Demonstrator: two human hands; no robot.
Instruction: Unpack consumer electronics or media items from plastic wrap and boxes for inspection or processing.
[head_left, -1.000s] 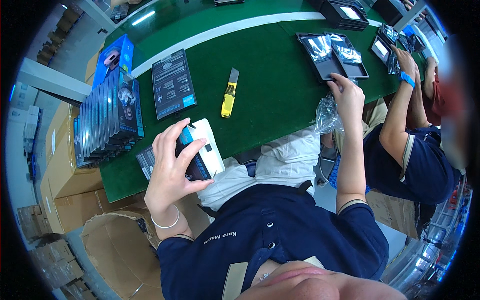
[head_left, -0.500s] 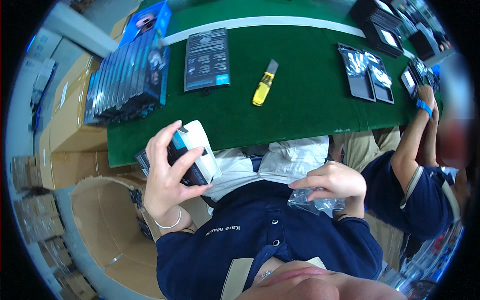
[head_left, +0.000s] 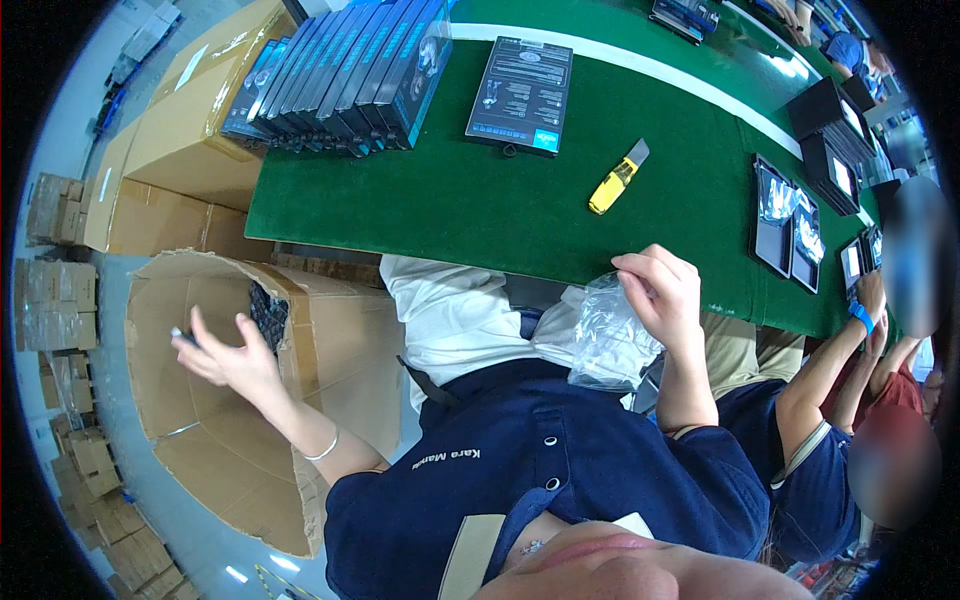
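My left hand [head_left: 232, 358] reaches over the large round-mouthed cardboard carton [head_left: 215, 465], its fingers spread and holding nothing. Dark packaging [head_left: 268, 318] shows inside the carton, against its wall beside that hand. In front of my lap my right hand [head_left: 662, 292] pinches a crumpled clear plastic bag [head_left: 608, 340], which hangs down over my white trousers. On the green table beyond it lies a yellow utility knife [head_left: 617, 178] with its blade toward the far right. Farther left, a flat black retail box [head_left: 520, 95] lies back side up.
A row of upright black-and-blue boxes [head_left: 350, 75] stands at the table's left end, beside a closed brown carton [head_left: 195, 110]. Black trays [head_left: 785, 220] with clear bags and stacked black boxes [head_left: 830, 140] sit on the right. A co-worker's hands [head_left: 870, 295] work close by there.
The open small box has left my left hand, which has moved left over the carton and spread its fingers. My right hand has risen toward the table edge with the plastic bag.
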